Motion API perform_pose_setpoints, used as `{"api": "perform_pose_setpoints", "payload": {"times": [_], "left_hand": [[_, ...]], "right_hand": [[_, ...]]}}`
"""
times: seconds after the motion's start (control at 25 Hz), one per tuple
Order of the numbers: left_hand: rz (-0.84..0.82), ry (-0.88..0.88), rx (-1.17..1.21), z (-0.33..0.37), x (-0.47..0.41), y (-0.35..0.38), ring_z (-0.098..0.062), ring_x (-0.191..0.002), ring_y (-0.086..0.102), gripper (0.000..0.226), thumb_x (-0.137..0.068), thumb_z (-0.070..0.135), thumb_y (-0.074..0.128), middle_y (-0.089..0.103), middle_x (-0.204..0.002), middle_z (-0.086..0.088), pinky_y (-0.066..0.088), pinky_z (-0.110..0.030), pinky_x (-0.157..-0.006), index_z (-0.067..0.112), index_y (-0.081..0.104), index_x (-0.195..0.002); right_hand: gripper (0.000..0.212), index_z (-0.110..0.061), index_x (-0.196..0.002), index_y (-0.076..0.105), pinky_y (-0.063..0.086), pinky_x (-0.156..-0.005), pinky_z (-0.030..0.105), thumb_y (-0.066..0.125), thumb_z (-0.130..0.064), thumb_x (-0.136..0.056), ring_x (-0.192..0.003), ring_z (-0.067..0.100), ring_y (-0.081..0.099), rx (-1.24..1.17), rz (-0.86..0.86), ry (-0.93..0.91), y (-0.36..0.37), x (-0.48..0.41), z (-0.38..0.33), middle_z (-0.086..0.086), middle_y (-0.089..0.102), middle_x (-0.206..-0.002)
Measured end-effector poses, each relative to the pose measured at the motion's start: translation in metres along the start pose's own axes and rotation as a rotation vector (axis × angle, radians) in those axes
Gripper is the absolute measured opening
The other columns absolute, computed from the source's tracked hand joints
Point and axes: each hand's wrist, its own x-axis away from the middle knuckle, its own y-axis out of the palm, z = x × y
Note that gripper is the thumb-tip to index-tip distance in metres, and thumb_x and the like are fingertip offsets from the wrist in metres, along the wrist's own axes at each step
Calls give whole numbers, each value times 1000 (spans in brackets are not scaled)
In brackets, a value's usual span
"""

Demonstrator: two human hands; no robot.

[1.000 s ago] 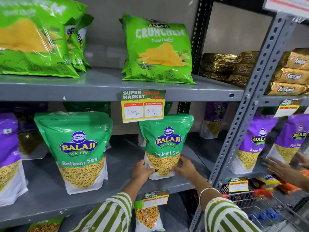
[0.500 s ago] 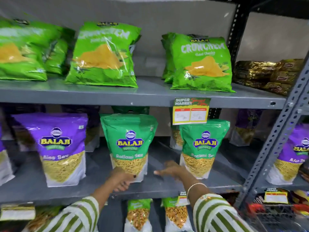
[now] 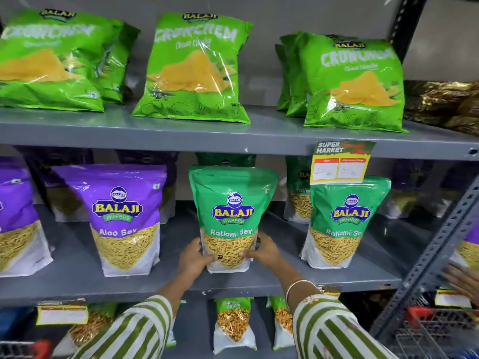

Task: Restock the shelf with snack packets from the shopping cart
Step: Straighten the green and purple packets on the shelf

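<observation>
A green Ratlami Sev packet [image 3: 230, 203] stands upright on the grey middle shelf [image 3: 181, 283]. My left hand [image 3: 193, 257] grips its lower left side and my right hand [image 3: 263, 251] grips its lower right side. A second green Ratlami Sev packet [image 3: 342, 224] stands to the right, apart from my hands. A purple Aloo Sev packet [image 3: 124, 218] stands to the left. The shopping cart [image 3: 438, 325] with a red rim shows at the bottom right.
Large green Crunchem bags [image 3: 194, 71] line the top shelf, with gold packets [image 3: 445, 104] at the far right. A price tag [image 3: 339, 161] hangs from the top shelf edge. Another person's hand [image 3: 464, 281] reaches in at the right edge, past the perforated metal upright [image 3: 427, 257].
The view has shifted left. Both hands left the right Ratlami Sev packet, moved left along the shelf, and now hold the middle Ratlami Sev packet.
</observation>
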Motion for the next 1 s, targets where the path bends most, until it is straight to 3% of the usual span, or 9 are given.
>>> {"api": "perform_pose_setpoints", "payload": {"times": [0.16,0.36,0.48,0.56,0.68,0.72,0.84,0.92,1.0], "left_hand": [[21,55,-38,10,0,4,-30,-103,65,44,-51,20,85,68,-112,-18,52,-48,-92,16,58,-85],[-50,67,-43,7,3,-3,-28,-106,62,55,-59,13,83,65,-116,-16,49,-46,-97,4,57,-106],[-41,24,-63,-4,12,-25,-18,-93,58,37,-70,10,77,62,-95,-5,47,-34,-90,1,61,-102],[-76,-20,-144,-14,22,-61,-2,-66,59,10,-75,11,72,64,-61,11,44,-23,-68,14,64,-70],[-156,-275,-251,-36,22,-135,-7,-48,53,31,-83,25,63,58,-46,9,36,-19,-48,18,53,-55],[-154,-359,-257,-44,23,-162,-10,-46,51,32,-82,32,62,57,-53,3,35,-19,-51,15,53,-57],[123,-334,-141,-64,15,-218,-20,-61,54,58,-50,52,82,56,-71,-8,38,-26,-54,4,61,-73],[200,-211,-1,-69,1,-236,-27,-107,55,80,-54,20,87,54,-111,-11,47,-38,-77,0,50,-121],[99,-124,63,-76,-14,-238,-29,-132,39,89,-64,1,79,41,-140,-14,40,-42,-101,2,30,-139]], "right_hand": [[73,-5,-125,50,45,-101,48,84,-13,-61,-118,32,55,46,14,21,-3,-3,5,16,60,-128],[44,-8,-111,57,52,-85,30,76,-17,-73,-98,16,66,231,-108,108,-12,11,-12,12,64,-109],[45,-2,-122,48,50,-86,35,59,-27,-87,-105,29,63,439,-410,559,-7,21,-37,19,64,-110],[56,3,-126,42,54,-86,37,51,-38,-90,-117,33,58,559,-671,773,22,20,-59,26,68,-108],[39,-7,-97,52,60,-64,34,53,-45,-87,-53,23,69,596,-673,546,93,10,-84,16,65,-70],[41,-4,-94,51,58,-77,40,59,-43,-84,-53,24,67,572,-570,381,116,11,-91,16,62,-77],[69,3,-128,38,40,-102,37,71,-29,-77,-122,31,50,384,-296,29,167,10,-107,20,48,-134],[51,-7,-114,47,42,-94,29,76,-10,-72,-125,26,48,40,-250,-44,192,5,-114,18,50,-134],[47,-14,-99,48,44,-82,18,77,3,-66,-111,17,52,-161,-174,-85,209,0,-115,13,56,-123]]}}
